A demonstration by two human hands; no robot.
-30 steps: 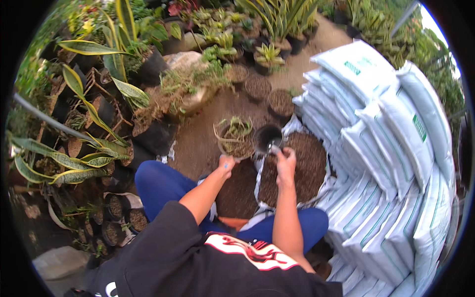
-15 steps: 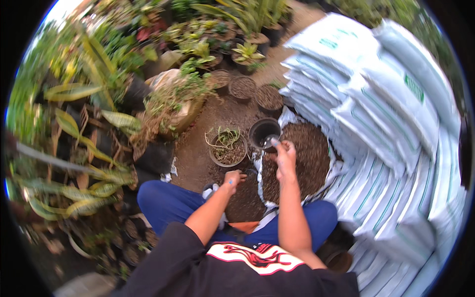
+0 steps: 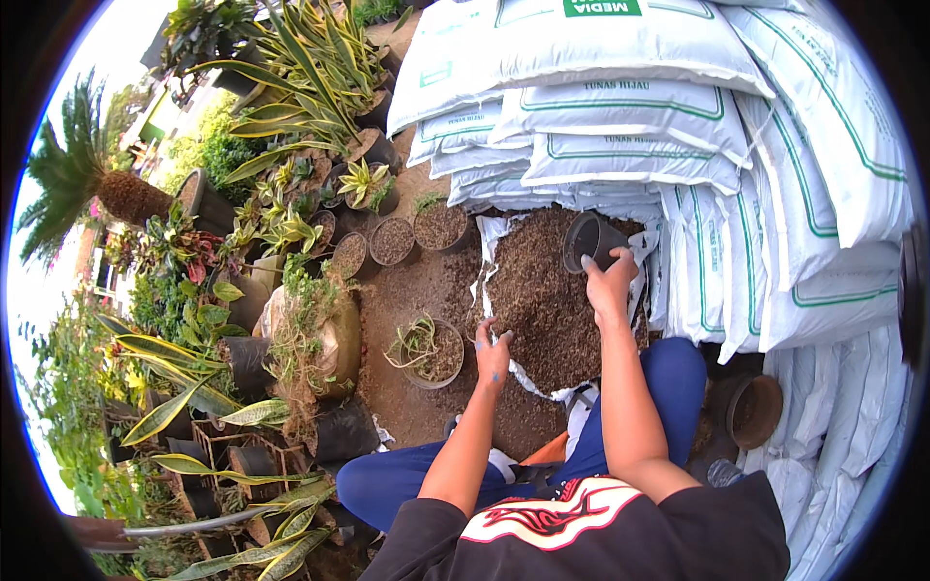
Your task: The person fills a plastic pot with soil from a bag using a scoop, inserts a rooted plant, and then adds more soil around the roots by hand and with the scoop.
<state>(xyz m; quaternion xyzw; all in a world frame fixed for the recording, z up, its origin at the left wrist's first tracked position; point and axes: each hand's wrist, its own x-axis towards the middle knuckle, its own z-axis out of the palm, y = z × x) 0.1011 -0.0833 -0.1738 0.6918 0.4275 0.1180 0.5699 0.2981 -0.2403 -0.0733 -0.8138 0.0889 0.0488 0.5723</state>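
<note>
My right hand (image 3: 610,285) is closed on the rim of a black plastic plant pot (image 3: 585,244), which is tilted over an opened white sack of dark brown potting mix (image 3: 533,290). At the sack's left edge, my left hand (image 3: 492,352) is held up with its fingers apart and nothing in it. Just left of that hand stands a round pot (image 3: 449,379) of soil with a limp, pale green tangle of stems (image 3: 417,347) on top.
White filled sacks (image 3: 620,116) are stacked high to the right and ahead. Several soil-filled pots (image 3: 393,241) stand beyond the bare ground. Snake plants (image 3: 184,382) and a bulging bag with uprooted plants (image 3: 334,339) line the left. A brown pot (image 3: 754,411) lies by my right knee.
My right hand has carried the black pot rightward from beside the stem-filled pot to above the potting mix. My left hand has lifted and opened its fingers. The view has turned.
</note>
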